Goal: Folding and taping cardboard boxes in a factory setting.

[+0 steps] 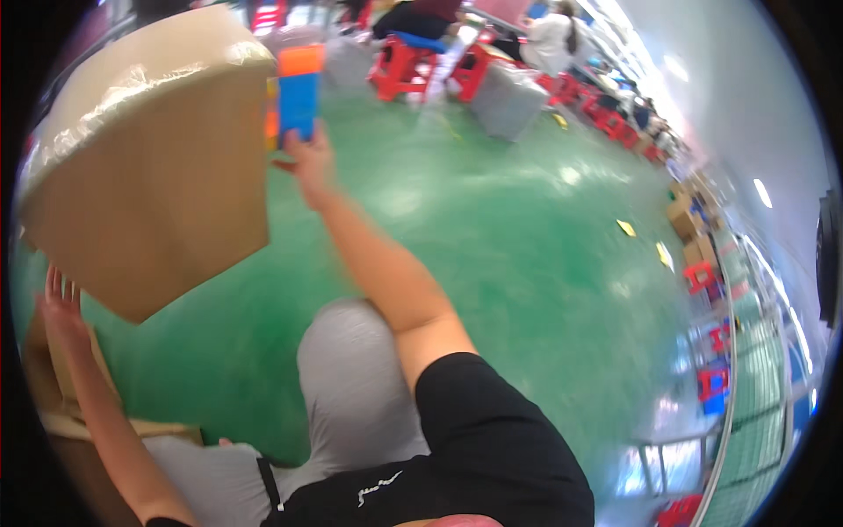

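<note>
A large brown cardboard carton (167,184) fills the upper left, with shiny clear tape or film along its upper edges. My left hand (61,303) is at its lower left edge, fingers stretched out and fingertips at the cardboard; whether they bear any weight I cannot tell. To the right of the carton, my right arm reaches far forward. My right hand (309,165) is closed round the lower end of a blue and orange block-shaped object (299,101), blurred by motion. More orange and yellow shows behind it, beside the carton; its exact kind cannot be made out.
An open cardboard box (79,373) lies at lower left by my leg. Green floor (527,290) spreads ahead, with yellow scraps (626,228) on it. Red stools (404,68), a grey bag (509,98) and seated people are at the far side. Cartons (685,218) line the right.
</note>
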`<state>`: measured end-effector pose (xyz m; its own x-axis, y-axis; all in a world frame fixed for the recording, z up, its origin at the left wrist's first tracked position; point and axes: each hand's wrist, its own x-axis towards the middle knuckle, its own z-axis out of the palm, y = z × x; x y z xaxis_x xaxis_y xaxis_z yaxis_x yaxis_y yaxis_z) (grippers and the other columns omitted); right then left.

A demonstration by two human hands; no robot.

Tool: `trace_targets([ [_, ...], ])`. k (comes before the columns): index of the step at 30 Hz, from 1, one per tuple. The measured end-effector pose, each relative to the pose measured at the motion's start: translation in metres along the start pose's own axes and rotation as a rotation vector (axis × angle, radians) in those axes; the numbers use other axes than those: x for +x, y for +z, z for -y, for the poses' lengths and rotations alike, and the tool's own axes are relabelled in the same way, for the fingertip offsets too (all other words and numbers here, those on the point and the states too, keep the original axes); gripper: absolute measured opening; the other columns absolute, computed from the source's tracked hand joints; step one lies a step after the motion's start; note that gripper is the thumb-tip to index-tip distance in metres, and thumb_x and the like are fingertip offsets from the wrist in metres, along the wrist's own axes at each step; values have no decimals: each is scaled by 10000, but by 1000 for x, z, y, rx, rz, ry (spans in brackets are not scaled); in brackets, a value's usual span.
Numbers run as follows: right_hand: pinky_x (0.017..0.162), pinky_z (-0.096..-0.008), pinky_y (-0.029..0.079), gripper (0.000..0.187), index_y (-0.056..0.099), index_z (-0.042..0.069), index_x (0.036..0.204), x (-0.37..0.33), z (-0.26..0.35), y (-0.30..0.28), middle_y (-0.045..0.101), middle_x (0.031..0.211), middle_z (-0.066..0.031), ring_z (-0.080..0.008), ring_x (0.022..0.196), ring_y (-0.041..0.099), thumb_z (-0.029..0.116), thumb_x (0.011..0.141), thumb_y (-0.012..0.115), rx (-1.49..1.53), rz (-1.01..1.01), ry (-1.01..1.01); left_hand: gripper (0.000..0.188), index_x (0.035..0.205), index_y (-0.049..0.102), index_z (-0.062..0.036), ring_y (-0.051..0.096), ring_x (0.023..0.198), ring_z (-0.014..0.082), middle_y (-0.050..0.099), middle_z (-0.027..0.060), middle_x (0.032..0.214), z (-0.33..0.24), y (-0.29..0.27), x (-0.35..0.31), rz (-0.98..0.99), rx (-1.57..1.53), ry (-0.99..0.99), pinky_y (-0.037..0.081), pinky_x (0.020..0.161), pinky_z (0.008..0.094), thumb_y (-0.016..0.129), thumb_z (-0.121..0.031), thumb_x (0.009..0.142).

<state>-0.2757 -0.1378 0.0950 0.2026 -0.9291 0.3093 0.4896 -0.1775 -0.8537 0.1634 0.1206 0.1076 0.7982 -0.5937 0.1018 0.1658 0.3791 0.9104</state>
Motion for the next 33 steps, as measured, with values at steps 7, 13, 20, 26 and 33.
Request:
trace_targets([
  [7, 934, -572, 475, 526, 379, 121, 1345, -12, 36, -54, 535, 1285, -102, -323, 1173, 531, 365, 946, 621, 21, -21, 133, 698, 1473, 384, -214, 374, 1355, 328, 362, 61, 1529, 3, 54, -58, 369, 695, -180, 270, 1082, 572, 421, -636, 918],
  [13, 959, -550, 461, 580, 354, 113, 1371, -2, 17, -58, 500, 1328, -106, -330, 1186, 520, 354, 933, 648, -202, 70, 422, 1038, 1536, 226, -168, 412, 1326, 387, 106, 119, 1615, 84, 140, -146, 549, 1834, -338, 394, 1082, 462, 691, -658, 748],
  [20, 979, -435, 478, 521, 422, 71, 1340, -12, -3, -43, 503, 1271, -63, -202, 1163, 516, 326, 943, 643, -422, 341, 450, 847, 1460, 370, -134, 411, 1328, 359, 118, 98, 1612, 113, 118, -146, 695, 2090, 34, 406, 1054, 497, 732, -496, 785],
  [26, 977, -413, 486, 519, 424, 64, 1332, -12, -11, -43, 507, 1245, -64, -196, 1160, 514, 309, 937, 655, -477, 374, 415, 849, 1345, 558, -110, 509, 1272, 307, 526, 125, 1399, 69, 180, -228, 1825, 1732, -606, 403, 1049, 442, 688, -672, 722],
  [33, 964, -384, 498, 524, 425, 53, 1334, -9, -26, -43, 515, 1224, -68, -183, 1126, 534, 281, 929, 667, -524, 395, 444, 304, 1039, 734, -101, 673, 974, 346, 712, 138, 1022, 137, 151, -353, 2193, 1564, -411, 531, 765, 441, 607, -113, 763],
])
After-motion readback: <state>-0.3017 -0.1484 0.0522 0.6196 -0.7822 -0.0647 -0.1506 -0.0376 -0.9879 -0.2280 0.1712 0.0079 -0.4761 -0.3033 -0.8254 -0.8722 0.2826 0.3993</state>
